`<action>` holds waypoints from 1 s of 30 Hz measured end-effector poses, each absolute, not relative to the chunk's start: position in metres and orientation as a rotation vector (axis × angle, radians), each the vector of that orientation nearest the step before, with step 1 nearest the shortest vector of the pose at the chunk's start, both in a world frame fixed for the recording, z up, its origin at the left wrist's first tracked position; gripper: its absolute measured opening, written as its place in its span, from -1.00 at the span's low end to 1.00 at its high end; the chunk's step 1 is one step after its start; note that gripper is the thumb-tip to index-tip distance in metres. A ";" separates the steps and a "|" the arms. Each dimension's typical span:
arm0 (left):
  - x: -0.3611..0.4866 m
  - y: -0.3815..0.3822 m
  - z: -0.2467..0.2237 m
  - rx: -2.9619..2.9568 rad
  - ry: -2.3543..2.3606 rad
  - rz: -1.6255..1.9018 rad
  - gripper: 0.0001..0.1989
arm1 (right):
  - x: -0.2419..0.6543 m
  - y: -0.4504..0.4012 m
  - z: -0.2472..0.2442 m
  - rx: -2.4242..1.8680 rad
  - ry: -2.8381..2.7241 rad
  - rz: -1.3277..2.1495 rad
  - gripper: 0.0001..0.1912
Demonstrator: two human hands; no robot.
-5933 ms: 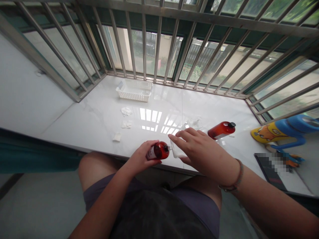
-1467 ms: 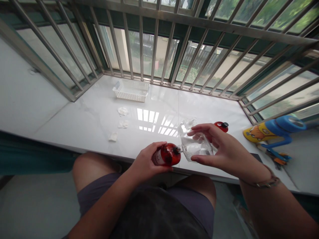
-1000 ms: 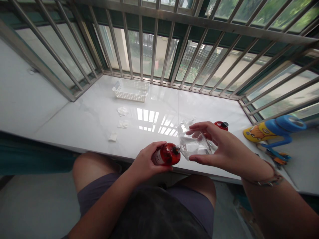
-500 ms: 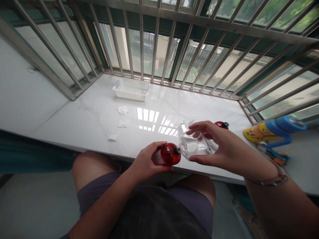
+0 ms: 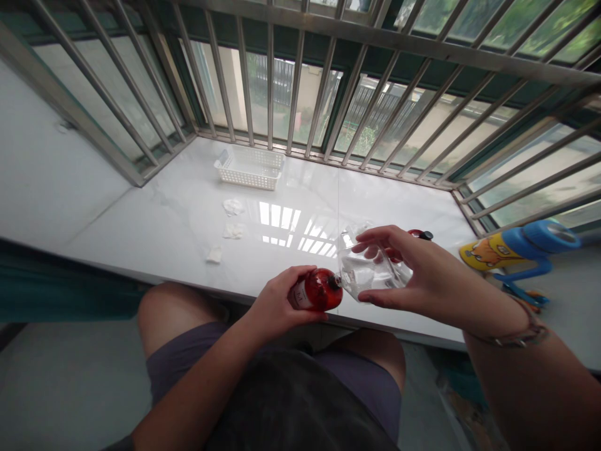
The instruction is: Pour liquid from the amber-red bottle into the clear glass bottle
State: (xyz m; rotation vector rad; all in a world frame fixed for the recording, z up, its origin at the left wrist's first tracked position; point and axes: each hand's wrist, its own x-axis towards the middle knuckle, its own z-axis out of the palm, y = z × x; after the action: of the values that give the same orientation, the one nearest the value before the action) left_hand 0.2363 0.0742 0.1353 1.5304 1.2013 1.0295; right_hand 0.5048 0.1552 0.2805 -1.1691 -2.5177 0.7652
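My left hand (image 5: 277,299) is wrapped around a red see-through bottle (image 5: 323,297) with a pale label. The bottle lies tilted, its dark neck pointing right. With thumb and fingers spread across its sides, my right hand (image 5: 404,272) grips a clear, boxy bottle (image 5: 361,275). The clear bottle's narrow end meets the red bottle's neck, above the counter's front edge. Whether liquid passes between them I cannot tell. Behind my right hand, partly hidden, is another red bottle (image 5: 414,233) with a black cap.
A white perforated basket (image 5: 248,181) stands near the barred window (image 5: 300,94). Several crumpled white tissues (image 5: 233,231) lie in front of it on the white counter (image 5: 159,232). At the right are a blue-and-yellow drink bottle (image 5: 498,249) and a small blue-and-orange item (image 5: 533,299).
Both hands keep their hold on the two bottles, which stay neck to neck. The whole view has shifted very slightly.
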 end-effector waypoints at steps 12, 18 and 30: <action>0.237 0.073 0.133 1.526 1.201 1.036 -0.15 | 0.500 0.157 0.285 -1.174 -2.567 0.696 -0.17; 0.237 0.073 0.133 1.528 1.201 1.034 -0.15 | 0.499 0.158 0.285 -1.170 -2.570 0.705 -0.18; 0.236 0.074 0.131 1.473 1.204 1.082 -0.14 | 0.519 0.145 0.234 -1.137 -2.104 1.149 -0.18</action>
State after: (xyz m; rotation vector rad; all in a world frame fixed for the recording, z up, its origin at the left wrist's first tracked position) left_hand 0.2361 0.0740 0.1308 1.4733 1.2045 1.0818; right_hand 0.5190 0.1455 0.2345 -1.1365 -2.1039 1.1489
